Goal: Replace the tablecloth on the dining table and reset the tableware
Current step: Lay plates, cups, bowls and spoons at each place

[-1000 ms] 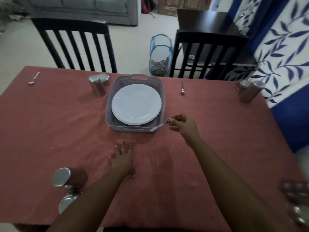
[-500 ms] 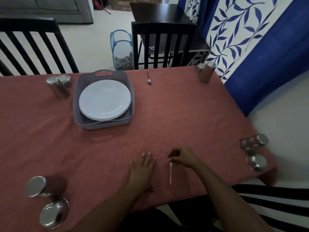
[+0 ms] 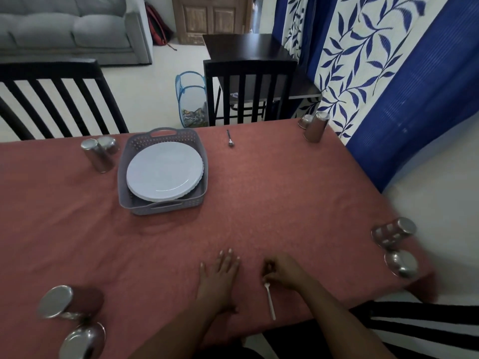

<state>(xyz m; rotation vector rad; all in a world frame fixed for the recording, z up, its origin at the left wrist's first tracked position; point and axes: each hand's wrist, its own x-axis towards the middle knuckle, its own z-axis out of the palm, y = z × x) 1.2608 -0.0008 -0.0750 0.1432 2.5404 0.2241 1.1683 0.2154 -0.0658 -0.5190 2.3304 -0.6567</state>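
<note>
We see the worktop covered by a rust-red cloth (image 3: 272,203), with a grey basket (image 3: 124,177) as our landmark. A stack of white plates (image 3: 163,171) lies in the basket. Just left of the basket stand two steel cups (image 3: 97,155), touching each other; to its right, near the far edge, lies a small spoon (image 3: 230,138). Further right of the basket, at the far corner, stands another cup pair (image 3: 315,126).

Well toward us from the basket, the left hand (image 3: 220,273) rests flat on the cloth, fingers straight and spread — its grip is slack, holding nothing. Just beside it, the right hand (image 3: 282,272) has its fingers curled, pinching the bowl end of a second spoon (image 3: 270,301); the handle lies on the cloth, pointing toward the near edge.

More cups (image 3: 394,244) sit at the near right corner — and two others (image 3: 67,320) at the near left corner, well apart from the basket.
</note>
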